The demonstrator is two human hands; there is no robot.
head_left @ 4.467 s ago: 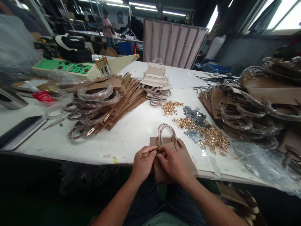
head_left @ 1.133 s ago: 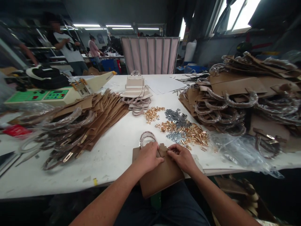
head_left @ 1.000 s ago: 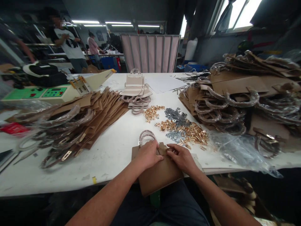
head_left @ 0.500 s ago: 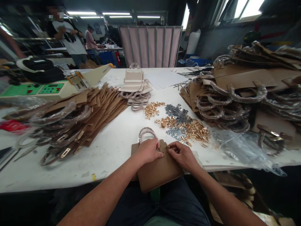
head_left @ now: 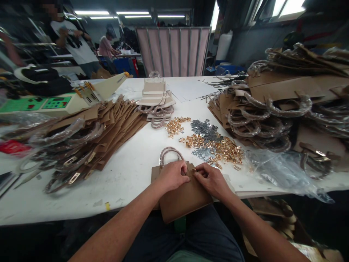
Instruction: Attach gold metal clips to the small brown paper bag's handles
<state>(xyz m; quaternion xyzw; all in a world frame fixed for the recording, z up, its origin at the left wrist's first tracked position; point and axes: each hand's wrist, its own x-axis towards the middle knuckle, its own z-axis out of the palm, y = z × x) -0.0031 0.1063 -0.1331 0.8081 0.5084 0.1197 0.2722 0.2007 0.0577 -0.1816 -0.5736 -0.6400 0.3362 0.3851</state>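
A tan handbag panel (head_left: 185,200) lies over the table's front edge, partly above my lap. Its plastic-wrapped handle (head_left: 170,150) arches up on the far side. My left hand (head_left: 176,175) rests on the panel's upper part, thumb and fingers closed at its edge. Just to the right, my right hand (head_left: 209,178) pinches at a small gold-coloured piece (head_left: 194,170) on the panel's top edge. The fingers hide most of that piece. Beyond my hands lie loose gold metal fittings (head_left: 227,151) and grey metal plates (head_left: 205,129).
Stacked tan bag panels (head_left: 109,127) with wrapped handles lie left, and a taller pile (head_left: 283,87) stands right. A clear plastic bag (head_left: 283,171) lies near the right front edge. A green-panelled machine (head_left: 57,103) stands back left. Two people are in the background.
My hands stay at nearly the same spot on the panel, with only slight finger movement. The view has shifted slightly. A person in the background has reached an arm forward.
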